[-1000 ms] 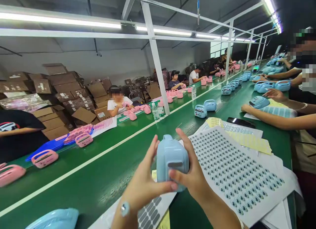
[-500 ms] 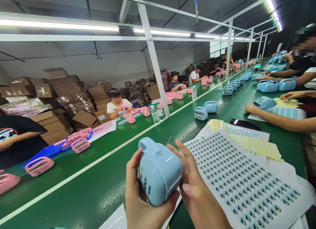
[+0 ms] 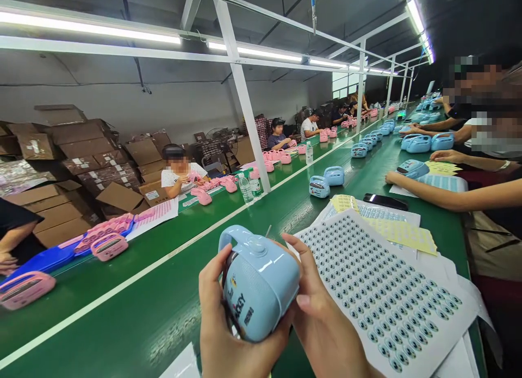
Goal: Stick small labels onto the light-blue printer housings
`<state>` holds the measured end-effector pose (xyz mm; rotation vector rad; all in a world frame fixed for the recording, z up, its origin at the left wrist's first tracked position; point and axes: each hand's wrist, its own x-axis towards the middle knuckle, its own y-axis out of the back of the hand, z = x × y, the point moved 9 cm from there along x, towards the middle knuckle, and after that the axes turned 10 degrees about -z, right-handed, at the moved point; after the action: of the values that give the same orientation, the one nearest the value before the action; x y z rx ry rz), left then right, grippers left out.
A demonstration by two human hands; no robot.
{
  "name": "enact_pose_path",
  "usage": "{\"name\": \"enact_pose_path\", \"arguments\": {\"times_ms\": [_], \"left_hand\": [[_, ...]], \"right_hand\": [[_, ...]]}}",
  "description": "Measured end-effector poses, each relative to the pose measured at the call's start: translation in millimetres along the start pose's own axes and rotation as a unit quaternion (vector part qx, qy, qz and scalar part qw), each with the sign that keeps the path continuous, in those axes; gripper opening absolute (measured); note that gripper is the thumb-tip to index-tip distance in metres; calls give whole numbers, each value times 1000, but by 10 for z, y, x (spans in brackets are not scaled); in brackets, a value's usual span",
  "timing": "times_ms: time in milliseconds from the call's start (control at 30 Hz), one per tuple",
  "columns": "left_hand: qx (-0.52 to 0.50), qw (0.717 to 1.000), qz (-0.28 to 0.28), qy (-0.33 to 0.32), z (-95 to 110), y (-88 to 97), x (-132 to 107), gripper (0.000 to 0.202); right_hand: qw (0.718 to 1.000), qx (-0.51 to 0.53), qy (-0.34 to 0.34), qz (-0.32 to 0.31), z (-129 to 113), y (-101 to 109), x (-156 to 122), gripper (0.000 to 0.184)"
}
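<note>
A light-blue mini speaker [image 3: 265, 283], shaped like a small radio with a carrying handle on top, is raised above the green bench. Dark lettering and a small cartoon print show on its front. My left hand [image 3: 228, 334] wraps round the front and underside, with the fingers at the handle end. At the speaker's right side, my right hand [image 3: 326, 313] has its thumb against the shell and its fingers bent behind it. A thin pale tip [image 3: 268, 230] pokes up behind the speaker; what it belongs to is hidden. Beside my right hand lies a sheet of round eye-patterned stickers [image 3: 379, 291].
Yellow sticker sheets [image 3: 402, 234] and a black phone [image 3: 385, 202] lie behind the large sheet. Two blue speakers [image 3: 319, 186] stand ahead. A co-worker's arm [image 3: 432, 196] rests at right. Across the white line [image 3: 134, 280] are pink speakers [image 3: 110, 246], water bottles [image 3: 246, 187] and a white post [image 3: 244, 95].
My view has swung to the right, so the surroundings sit further left. The speaker has turned slightly, showing more of its printed front. My right hand's fingers have drawn in closer to it.
</note>
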<state>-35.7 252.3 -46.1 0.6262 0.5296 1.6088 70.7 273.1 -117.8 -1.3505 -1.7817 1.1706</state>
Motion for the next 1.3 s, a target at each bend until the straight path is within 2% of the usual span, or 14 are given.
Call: {"name": "enact_pose_path", "arguments": {"times_ms": [167, 400, 533, 667, 767, 833, 900, 967, 1033, 1067, 1133, 1200, 1233, 1300], "left_hand": [[12, 1000, 3, -8, 21, -1, 2, 94], [15, 999, 47, -4, 66, 69, -36, 93], [18, 998, 55, 2, 57, 95, -31, 92], [-36, 997, 43, 54, -74, 93, -29, 93], [-130, 985, 15, 113, -225, 44, -42, 95], [-226, 960, 26, 160, -343, 16, -57, 91], [-336, 911, 77, 224, -505, -10, -92, 82], [-423, 846, 143, 291, -683, -49, -153, 70], [-478, 795, 171, 333, -822, -109, -193, 61], [-499, 783, 159, 337, -862, -147, -184, 61], [-538, 784, 75, 302, -847, -249, -105, 71], [-550, 799, -29, 242, -739, -349, -37, 86], [-540, 810, -64, 217, -690, -383, -22, 89], [-498, 842, -86, 189, -642, -405, 3, 89]], "right_hand": [[1000, -19, -5, 3, -90, -71, -71, 63], [999, 16, -32, 20, -117, -136, -113, 72], [999, 28, -34, 12, -78, -138, -93, 71], [999, 18, -26, -9, -42, -131, -61, 69], [999, -32, 9, 25, -130, -2, -9, 69], [992, -93, 42, 79, -261, 143, 0, 66], [979, -155, 51, 121, -368, 253, -20, 63], [972, -202, 29, 115, -389, 271, -44, 61], [969, -238, 5, 68, -356, 197, -73, 58], [967, -253, -5, 39, -329, 145, -92, 56], [960, -279, -27, -3, -270, 65, -125, 53], [954, -295, -55, -25, -216, 36, -130, 51], [952, -296, -69, -33, -197, 33, -121, 52], [950, -293, -91, -52, -190, 24, -95, 54]]}}
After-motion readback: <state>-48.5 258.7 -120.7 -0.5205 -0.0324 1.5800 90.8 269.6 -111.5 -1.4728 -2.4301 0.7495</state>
